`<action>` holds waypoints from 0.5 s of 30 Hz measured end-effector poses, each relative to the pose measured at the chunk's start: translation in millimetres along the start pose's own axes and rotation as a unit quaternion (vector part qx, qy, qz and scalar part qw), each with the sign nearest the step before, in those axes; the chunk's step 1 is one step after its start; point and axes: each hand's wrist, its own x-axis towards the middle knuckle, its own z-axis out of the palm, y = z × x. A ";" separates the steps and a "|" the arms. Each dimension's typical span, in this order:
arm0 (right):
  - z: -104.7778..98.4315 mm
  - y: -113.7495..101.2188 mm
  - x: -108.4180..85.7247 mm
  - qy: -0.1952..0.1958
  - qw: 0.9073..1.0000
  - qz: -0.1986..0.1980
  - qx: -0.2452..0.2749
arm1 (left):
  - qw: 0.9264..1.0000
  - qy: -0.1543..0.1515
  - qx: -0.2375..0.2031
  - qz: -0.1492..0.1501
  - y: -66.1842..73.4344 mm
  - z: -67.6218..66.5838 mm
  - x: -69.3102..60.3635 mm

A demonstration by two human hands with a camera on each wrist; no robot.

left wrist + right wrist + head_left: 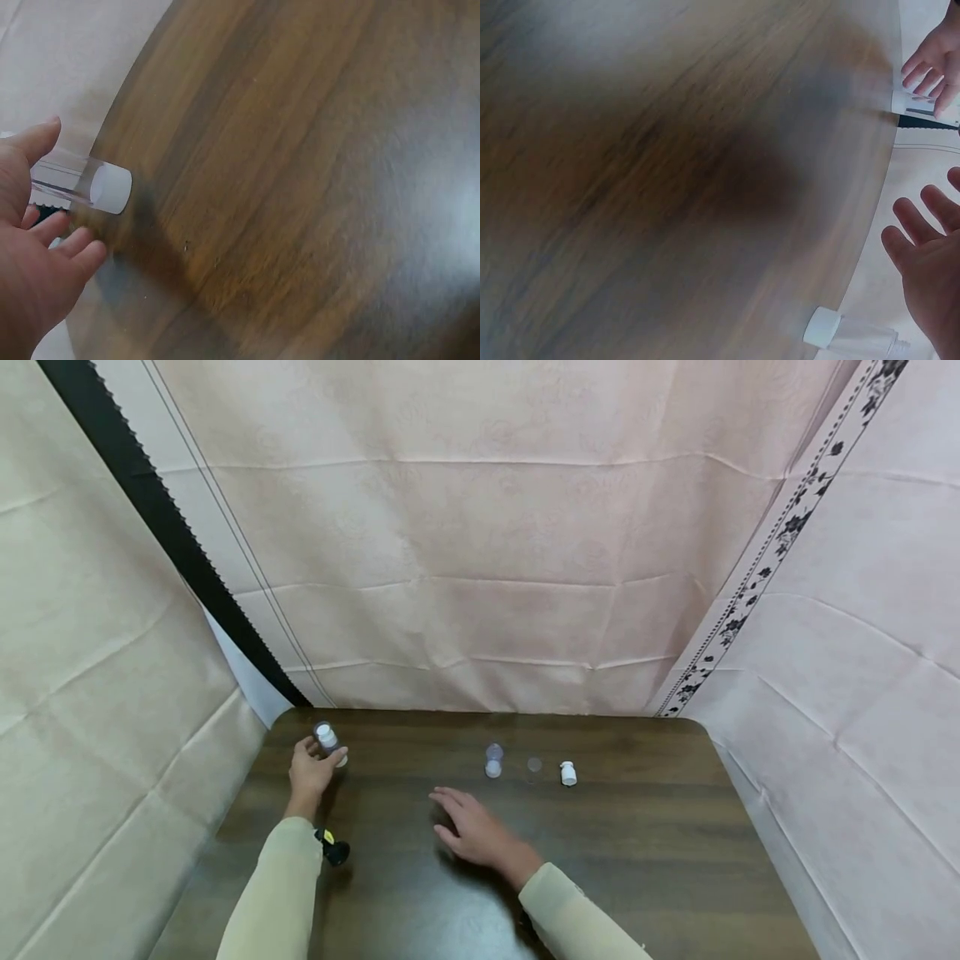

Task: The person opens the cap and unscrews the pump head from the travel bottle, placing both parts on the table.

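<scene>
At the table's far left corner stands a clear bottle [327, 739] with a white top and white base. My left hand [309, 772] is around it, thumb on the right side and fingers on the left. In the left wrist view the fingers are loosely bent and the thumb [43, 139] points up, with gaps between them and the bottle's white base [112, 189]. My right hand [476, 833] hovers over the middle of the table, fingers spread and holding nothing. Beyond it stands a second clear bottle [493, 762], whose threaded neck [901, 346] is uncapped in the right wrist view.
Right of the second bottle lie a small clear disc [534, 765] and a white pump-like cap [568, 773]. The brown wooden table [637, 843] has rounded far corners. Pale cloth [480, 568] hangs behind and on both sides.
</scene>
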 end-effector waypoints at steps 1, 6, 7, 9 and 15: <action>0.4 -1.4 0.7 -0.002 1.000 0.000 0.005 | 1.000 0.004 -0.007 -0.002 -0.4 0.6 0.6; 5.4 -5.7 2.5 -0.016 1.000 -0.002 0.025 | 1.000 0.020 -0.008 -0.009 -4.2 2.9 3.3; 6.3 -5.4 2.4 -0.016 0.999 0.000 0.027 | 1.000 0.021 -0.003 -0.008 -4.4 3.7 4.0; 6.5 -4.4 2.1 -0.014 0.999 0.001 0.029 | 1.000 0.021 0.004 -0.006 -4.7 6.0 5.8; 1.2 0.2 1.4 -0.008 1.000 0.001 0.028 | 0.999 0.038 0.024 0.011 -5.9 11.6 9.8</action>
